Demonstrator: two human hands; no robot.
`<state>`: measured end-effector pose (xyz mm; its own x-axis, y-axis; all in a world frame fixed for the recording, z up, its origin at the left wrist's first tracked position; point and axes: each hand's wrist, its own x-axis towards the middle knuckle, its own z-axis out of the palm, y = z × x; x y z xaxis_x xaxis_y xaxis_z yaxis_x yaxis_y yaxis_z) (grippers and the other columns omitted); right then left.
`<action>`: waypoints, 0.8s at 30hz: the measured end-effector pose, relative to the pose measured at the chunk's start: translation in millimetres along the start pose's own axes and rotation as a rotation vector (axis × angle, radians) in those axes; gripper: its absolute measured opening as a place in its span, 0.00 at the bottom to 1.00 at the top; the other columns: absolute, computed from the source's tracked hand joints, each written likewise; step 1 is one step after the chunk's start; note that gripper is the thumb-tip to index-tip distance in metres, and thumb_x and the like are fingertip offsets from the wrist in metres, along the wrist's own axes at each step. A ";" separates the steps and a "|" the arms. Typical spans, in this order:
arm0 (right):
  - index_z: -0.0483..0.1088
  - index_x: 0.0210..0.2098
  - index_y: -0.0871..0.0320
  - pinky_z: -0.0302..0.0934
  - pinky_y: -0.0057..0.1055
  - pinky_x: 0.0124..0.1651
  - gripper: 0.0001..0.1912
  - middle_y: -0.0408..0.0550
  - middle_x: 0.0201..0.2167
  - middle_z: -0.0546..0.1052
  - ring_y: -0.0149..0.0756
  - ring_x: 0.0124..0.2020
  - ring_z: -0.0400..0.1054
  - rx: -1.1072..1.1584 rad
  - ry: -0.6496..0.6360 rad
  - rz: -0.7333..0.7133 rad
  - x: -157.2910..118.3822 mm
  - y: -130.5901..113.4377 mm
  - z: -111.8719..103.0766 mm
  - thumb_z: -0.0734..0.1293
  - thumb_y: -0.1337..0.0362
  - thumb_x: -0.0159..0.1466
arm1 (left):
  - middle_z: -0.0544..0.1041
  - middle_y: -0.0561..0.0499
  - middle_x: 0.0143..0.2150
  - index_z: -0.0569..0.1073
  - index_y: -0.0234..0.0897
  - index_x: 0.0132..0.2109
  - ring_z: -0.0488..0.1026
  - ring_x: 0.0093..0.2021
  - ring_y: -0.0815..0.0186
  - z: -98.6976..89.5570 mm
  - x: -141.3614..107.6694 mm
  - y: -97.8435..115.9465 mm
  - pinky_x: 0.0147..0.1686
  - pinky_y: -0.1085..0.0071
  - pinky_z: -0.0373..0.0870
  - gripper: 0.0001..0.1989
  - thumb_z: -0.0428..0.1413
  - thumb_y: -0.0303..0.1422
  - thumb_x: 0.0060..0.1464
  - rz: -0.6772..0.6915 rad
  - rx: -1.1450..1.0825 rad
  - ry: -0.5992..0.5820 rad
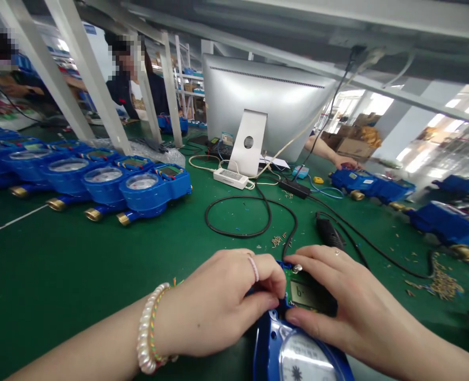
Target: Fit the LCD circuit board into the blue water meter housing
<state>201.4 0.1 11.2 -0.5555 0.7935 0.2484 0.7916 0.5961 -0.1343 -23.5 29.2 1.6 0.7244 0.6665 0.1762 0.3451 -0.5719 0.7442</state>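
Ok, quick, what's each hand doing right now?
Left hand: closed, fingers pinching at the circuit board on the blue water meter.
Right hand: fingers curled, pressing on that board.

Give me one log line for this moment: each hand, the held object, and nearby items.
left hand: pinching circuit board edge | right hand: pressing board | object: blue water meter | nearby: black cable, meter row

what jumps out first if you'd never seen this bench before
At the bottom centre, the left hand and right hand press on a small green circuit board with a grey display, seated in a blue plastic water meter with a round dial. At the left, a row of blue water meters with brass fittings lines the green table mat. Behind stands the silver back of a monitor.
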 end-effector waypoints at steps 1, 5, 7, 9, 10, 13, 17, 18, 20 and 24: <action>0.66 0.50 0.56 0.69 0.42 0.44 0.23 0.50 0.46 0.72 0.41 0.44 0.69 -0.028 0.009 -0.010 -1.7 0.4 0.1 0.69 0.54 0.59 | 0.74 0.58 0.34 0.69 0.40 0.36 0.70 0.34 0.70 1.9 -0.6 -0.4 0.36 0.74 0.63 0.04 0.54 0.26 0.59 -0.035 -0.048 0.019; 0.63 0.52 0.57 0.70 0.41 0.45 0.25 0.50 0.46 0.73 0.42 0.45 0.70 -0.127 0.028 -0.049 -5.2 2.4 -2.3 0.68 0.53 0.60 | 0.73 0.58 0.34 0.67 0.40 0.35 0.71 0.34 0.70 6.2 -3.8 -0.9 0.35 0.75 0.64 0.04 0.53 0.27 0.59 -0.120 -0.228 0.050; 0.63 0.53 0.57 0.71 0.39 0.43 0.24 0.51 0.46 0.73 0.41 0.45 0.71 -0.143 0.026 -0.069 -3.5 3.1 -6.0 0.66 0.52 0.62 | 0.72 0.59 0.34 0.67 0.40 0.35 0.70 0.34 0.71 5.3 -4.9 0.6 0.35 0.75 0.65 0.04 0.52 0.27 0.59 -0.111 -0.256 0.057; 0.63 0.53 0.57 0.71 0.36 0.42 0.24 0.51 0.46 0.73 0.39 0.44 0.71 -0.129 0.015 -0.076 -0.6 3.5 -10.3 0.65 0.51 0.63 | 0.72 0.58 0.34 0.67 0.40 0.37 0.69 0.35 0.71 4.0 -5.2 3.7 0.37 0.75 0.65 0.03 0.53 0.27 0.58 -0.075 -0.204 0.065; 0.63 0.52 0.57 0.71 0.35 0.41 0.23 0.50 0.45 0.73 0.39 0.43 0.71 -0.116 0.010 -0.074 0.9 3.8 -12.3 0.65 0.51 0.63 | 0.71 0.57 0.35 0.66 0.40 0.38 0.69 0.35 0.70 3.8 -5.0 5.7 0.37 0.74 0.65 0.04 0.53 0.26 0.56 -0.057 -0.158 0.068; 0.63 0.51 0.54 0.71 0.29 0.40 0.20 0.47 0.44 0.74 0.35 0.42 0.72 -0.075 0.000 -0.056 3.9 5.5 -16.6 0.64 0.51 0.64 | 0.72 0.53 0.35 0.67 0.38 0.41 0.69 0.36 0.64 7.2 -2.7 11.9 0.37 0.69 0.67 0.10 0.58 0.29 0.50 -0.029 0.004 0.080; 0.63 0.51 0.48 0.69 0.22 0.39 0.20 0.41 0.46 0.74 0.32 0.44 0.72 -0.044 -0.016 -0.033 4.7 9.2 -18.2 0.63 0.47 0.64 | 0.74 0.47 0.36 0.68 0.34 0.46 0.71 0.38 0.56 20.1 3.5 16.7 0.36 0.63 0.69 0.20 0.61 0.39 0.49 -0.049 0.118 0.180; 0.63 0.51 0.47 0.69 0.20 0.39 0.20 0.39 0.46 0.74 0.31 0.43 0.72 -0.042 -0.023 -0.027 4.9 9.9 -18.2 0.63 0.46 0.64 | 0.75 0.46 0.37 0.68 0.32 0.48 0.71 0.38 0.54 23.7 4.8 17.2 0.36 0.62 0.69 0.22 0.60 0.41 0.49 -0.052 0.130 0.212; 0.63 0.50 0.45 0.68 0.17 0.40 0.20 0.37 0.45 0.74 0.28 0.42 0.72 -0.046 -0.028 -0.019 5.3 10.6 -18.0 0.63 0.45 0.63 | 0.75 0.44 0.39 0.68 0.30 0.50 0.72 0.39 0.53 30.2 6.4 17.9 0.39 0.60 0.69 0.25 0.60 0.44 0.50 -0.046 0.165 0.266; 0.64 0.50 0.45 0.67 0.14 0.40 0.20 0.38 0.45 0.74 0.28 0.41 0.71 -0.066 -0.016 -0.028 5.9 11.3 -16.7 0.61 0.44 0.64 | 0.76 0.45 0.40 0.69 0.29 0.50 0.71 0.40 0.53 37.4 6.0 18.5 0.41 0.59 0.68 0.27 0.59 0.46 0.52 -0.031 0.205 0.322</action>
<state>211.3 9.4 27.2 -0.5817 0.7787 0.2353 0.7902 0.6095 -0.0637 9.6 4.8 -7.7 0.4981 0.7827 0.3732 0.5003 -0.6109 0.6136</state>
